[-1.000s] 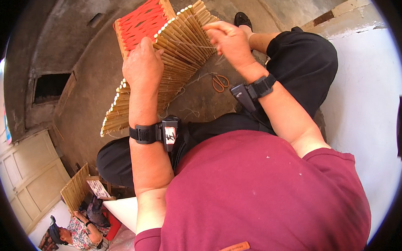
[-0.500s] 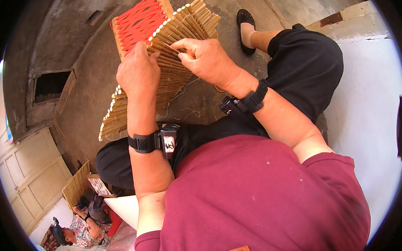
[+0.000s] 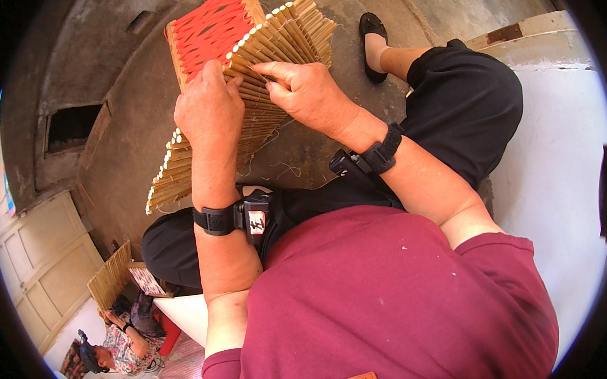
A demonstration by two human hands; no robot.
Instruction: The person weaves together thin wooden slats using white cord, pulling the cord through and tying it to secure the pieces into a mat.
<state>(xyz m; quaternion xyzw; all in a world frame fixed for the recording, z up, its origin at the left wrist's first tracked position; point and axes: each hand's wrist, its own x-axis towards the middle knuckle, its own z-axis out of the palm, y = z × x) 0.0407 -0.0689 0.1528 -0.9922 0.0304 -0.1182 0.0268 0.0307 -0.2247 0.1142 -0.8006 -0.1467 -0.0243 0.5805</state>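
A mat of thin bamboo sticks tied side by side drapes over a wooden stool with a red woven-strap seat. Pale cut stick ends line its left edge. My left hand is closed on that edge near the ridge, thumb and fingers around the sticks. Just to the right, my right hand is closed in a pinch against the sticks, its index finger reaching toward the left thumb. What its fingertips hold is too small to make out. Loose pale threads hang by the mat's lower right side.
My black-trousered legs spread around the work, one foot in a black shoe. A white wall rises at right. At lower left a seated person handles another stick mat, near a pale door.
My right hand has shifted very slightly left along the sticks. My left hand keeps its hold on the mat's edge. The whole view has moved a little.
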